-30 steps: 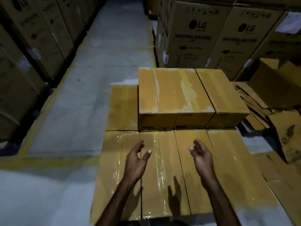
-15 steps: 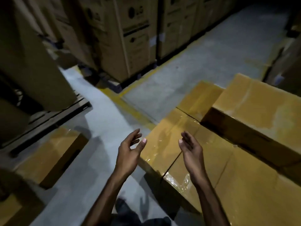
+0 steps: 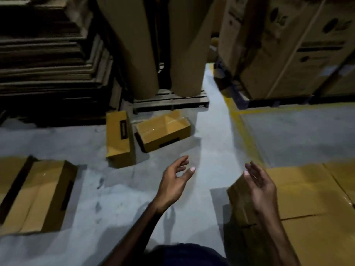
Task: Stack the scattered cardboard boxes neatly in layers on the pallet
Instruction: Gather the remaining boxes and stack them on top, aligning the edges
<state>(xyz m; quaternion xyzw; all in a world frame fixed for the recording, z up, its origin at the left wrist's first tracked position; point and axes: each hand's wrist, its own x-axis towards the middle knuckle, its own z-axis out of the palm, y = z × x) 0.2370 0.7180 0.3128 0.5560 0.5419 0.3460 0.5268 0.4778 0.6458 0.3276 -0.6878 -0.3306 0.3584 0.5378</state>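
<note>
While both arms reach forward over the grey concrete floor (image 3: 123,191), neither holds anything; the left hand (image 3: 175,182) hangs in the air with its fingers loosely spread and its thumb out, and the right hand (image 3: 260,186) is likewise relaxed, palm turned inward, fingers apart, hovering just in front of the near corner of the stacked layer of cardboard boxes (image 3: 307,192) at the lower right; whether it touches that corner cannot be told. The tops of those boxes lie flush, side by side, with taped seams between them; the pallet under them is hidden. Scattered boxes lie on the floor ahead: a narrow box (image 3: 119,137) stands on end, tilted, and just beside it to the right an open box (image 3: 163,129) lies on its side, mouth showing; at the far left a larger flat box (image 3: 36,194) rests on the floor, well apart from the hands. Behind them stand a wooden pallet (image 3: 171,100) bearing two tall cardboard rolls (image 3: 134,47), a pile of flattened cardboard sheets (image 3: 48,54) to the left, and large printed cartons (image 3: 288,45) to the right; yellow floor lines (image 3: 245,127) border the aisle.
</note>
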